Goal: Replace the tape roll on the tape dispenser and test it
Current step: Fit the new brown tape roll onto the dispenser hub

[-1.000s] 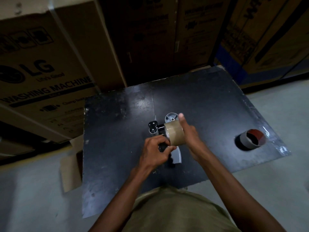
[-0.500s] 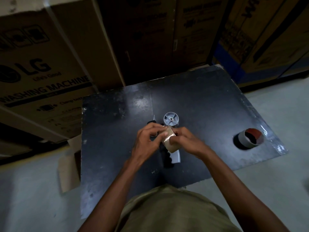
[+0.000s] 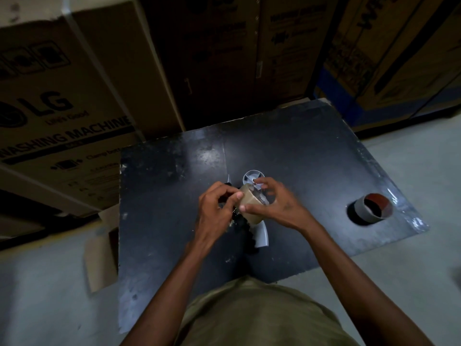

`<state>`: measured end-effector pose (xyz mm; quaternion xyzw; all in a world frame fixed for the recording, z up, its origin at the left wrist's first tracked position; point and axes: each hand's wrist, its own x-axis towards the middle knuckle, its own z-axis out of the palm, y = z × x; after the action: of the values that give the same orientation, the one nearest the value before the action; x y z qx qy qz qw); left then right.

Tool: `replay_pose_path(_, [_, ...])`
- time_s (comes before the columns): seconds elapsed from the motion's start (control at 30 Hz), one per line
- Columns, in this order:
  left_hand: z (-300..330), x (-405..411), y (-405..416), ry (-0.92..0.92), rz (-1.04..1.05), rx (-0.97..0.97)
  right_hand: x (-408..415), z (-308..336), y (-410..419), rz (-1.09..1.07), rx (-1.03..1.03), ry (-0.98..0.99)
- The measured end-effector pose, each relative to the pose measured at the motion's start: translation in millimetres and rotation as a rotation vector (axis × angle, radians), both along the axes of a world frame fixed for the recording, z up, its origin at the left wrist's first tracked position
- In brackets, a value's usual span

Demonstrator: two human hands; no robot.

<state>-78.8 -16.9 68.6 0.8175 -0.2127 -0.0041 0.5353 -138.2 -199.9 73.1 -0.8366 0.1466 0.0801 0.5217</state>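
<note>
Head view — "LG WASHING MACHINE" carton point(image 3: 62, 101)

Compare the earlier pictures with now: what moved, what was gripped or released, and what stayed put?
The left hand left the dispenser and rose to pinch the tape roll. The right hand lowered the roll nearer the hub. The spare core and table stayed put.

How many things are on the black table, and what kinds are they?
Tape rolls: 2, the brown tape roll held by the left hand and right hand, and the empty tape core at the right edge
Tape dispensers: 1, the tape dispenser
Total: 3
</note>
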Motion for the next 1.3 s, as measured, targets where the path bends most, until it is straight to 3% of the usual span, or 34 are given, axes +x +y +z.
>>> replay_pose_path(0.13, [0.5, 0.6, 0.6, 0.047, -0.032, -0.036, 2.0, -2.0, -4.8, 0.068, 0.189, 0.044])
replay_pose_path(0.37, [-13.4, 8.6, 8.4, 0.379, -0.15, -0.183, 5.5, -1.4, -16.0, 0.159, 0.041, -0.051])
replay_pose_path(0.6, [-15.5, 12.4, 15.4, 0.614, -0.229, -0.208, 11.1, -1.3, -18.4, 0.225, 0.003, -0.048])
replay_pose_path(0.87, [-18.9, 11.9, 17.2, 0.506, -0.231, -0.199, 15.0, -6.9, -21.0, 0.286, 0.027, -0.017])
replay_pose_path(1.03, [-26.3, 12.0, 19.2, 0.575, -0.358, -0.123, 21.5, -7.8, -28.8, 0.416, 0.038, 0.035])
replay_pose_path(1.13, [-28.3, 14.7, 19.3, 0.703, -0.404, -0.186, 30.9, -6.2, -33.9, 0.475, 0.055, 0.078])
replay_pose_path(1.3, [-29.1, 19.2, 10.1, 0.744, -0.306, -0.232, 53.1, -6.8, -46.2, 0.503, 0.018, 0.107])
